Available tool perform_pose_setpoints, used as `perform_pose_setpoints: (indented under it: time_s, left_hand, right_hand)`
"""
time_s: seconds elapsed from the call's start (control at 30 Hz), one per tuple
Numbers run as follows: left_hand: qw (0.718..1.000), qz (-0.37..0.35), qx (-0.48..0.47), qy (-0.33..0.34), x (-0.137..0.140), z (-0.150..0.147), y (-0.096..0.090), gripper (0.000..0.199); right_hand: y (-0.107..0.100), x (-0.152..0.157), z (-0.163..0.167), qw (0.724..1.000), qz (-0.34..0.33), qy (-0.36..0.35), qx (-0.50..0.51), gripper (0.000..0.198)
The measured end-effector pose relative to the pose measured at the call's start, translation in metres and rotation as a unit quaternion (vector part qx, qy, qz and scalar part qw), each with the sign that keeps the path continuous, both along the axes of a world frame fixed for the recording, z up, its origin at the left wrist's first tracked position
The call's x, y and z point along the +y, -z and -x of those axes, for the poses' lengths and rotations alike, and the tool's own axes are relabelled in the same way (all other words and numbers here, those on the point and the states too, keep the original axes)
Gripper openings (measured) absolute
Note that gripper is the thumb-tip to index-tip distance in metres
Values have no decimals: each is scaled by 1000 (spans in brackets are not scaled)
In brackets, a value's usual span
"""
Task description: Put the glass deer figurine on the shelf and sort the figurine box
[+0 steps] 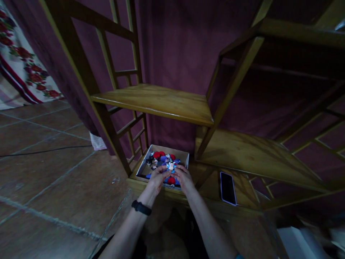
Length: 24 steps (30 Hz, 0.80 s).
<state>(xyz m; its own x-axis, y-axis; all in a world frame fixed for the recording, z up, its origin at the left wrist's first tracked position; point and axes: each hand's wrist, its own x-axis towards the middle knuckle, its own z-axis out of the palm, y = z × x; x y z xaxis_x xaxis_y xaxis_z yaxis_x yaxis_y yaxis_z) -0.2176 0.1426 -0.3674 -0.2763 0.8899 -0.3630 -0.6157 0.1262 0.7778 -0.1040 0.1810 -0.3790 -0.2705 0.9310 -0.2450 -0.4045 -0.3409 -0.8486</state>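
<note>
Dim wooden shelf (161,102), small toys (161,160) indistinct, fingers (172,172) overlapping box (185,155)

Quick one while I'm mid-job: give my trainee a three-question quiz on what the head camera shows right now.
1. True or false: the smartphone lies screen-up inside the cardboard box.
2. Multiple choice: which wrist wears the black band? A) left B) right C) neither
3. Short answer: what do the left hand and right hand hold together over the box?

Key:
1. False. It lies on the bottom shelf, to the right of the box.
2. A.
3. A small toy figure, above the red, blue and black small items that fill the box.
</note>
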Motion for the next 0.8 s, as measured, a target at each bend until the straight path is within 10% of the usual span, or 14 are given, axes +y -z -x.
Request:
perform_pose_setpoints:
  time_s: [0.33,0.8]
  left_hand:
    - [993,-42,98,55,-40,-9,-21,37]
    - [985,-71,140,68,-85,-31,-2,36]
  right_hand:
    - [-19,-41,-31,998,-16,-55,32,34]
    - [-9,-85,-57,996,-9,-73,45,37]
